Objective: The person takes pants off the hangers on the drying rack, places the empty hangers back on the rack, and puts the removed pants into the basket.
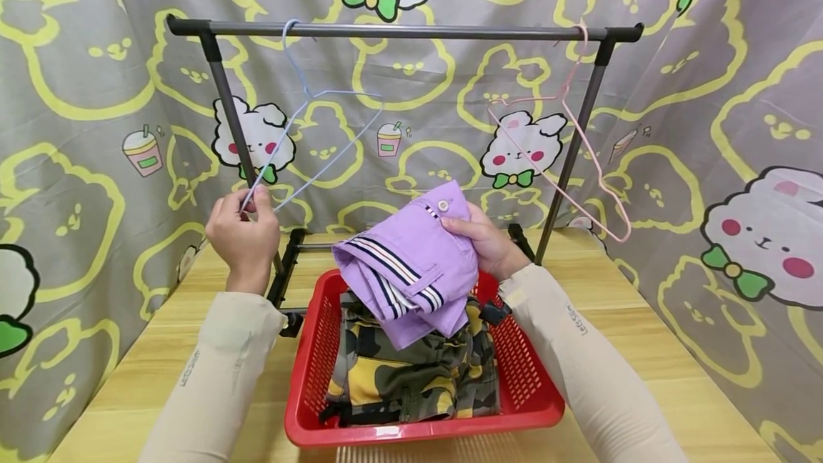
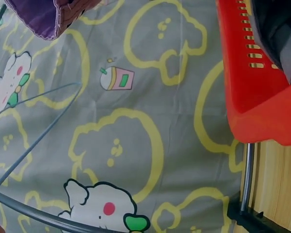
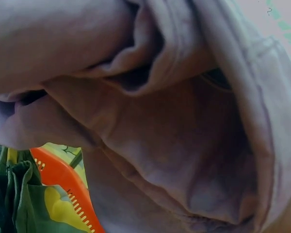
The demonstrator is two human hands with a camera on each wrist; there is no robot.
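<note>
My left hand (image 1: 247,231) pinches the lower left corner of a blue clothes hanger (image 1: 308,95), whose hook still sits over the rack's bar. Purple pants (image 1: 411,256) with a striped waistband and a white button hang folded from my right hand (image 1: 485,238), which grips them by the waist, thumb on top. They are over a red basket (image 1: 424,436), and their fabric (image 3: 174,136) fills most of the right wrist view. Camouflage pants (image 1: 411,377) lie in the basket beneath them. Part of the blue hanger (image 2: 34,145) shows in the left wrist view.
A dark metal clothes rack (image 1: 411,31) stands on the wooden table (image 1: 643,363) behind the basket. At the right end of its bar hangs a pink hanger (image 1: 569,98). A grey patterned curtain (image 1: 444,163) surrounds the back and sides.
</note>
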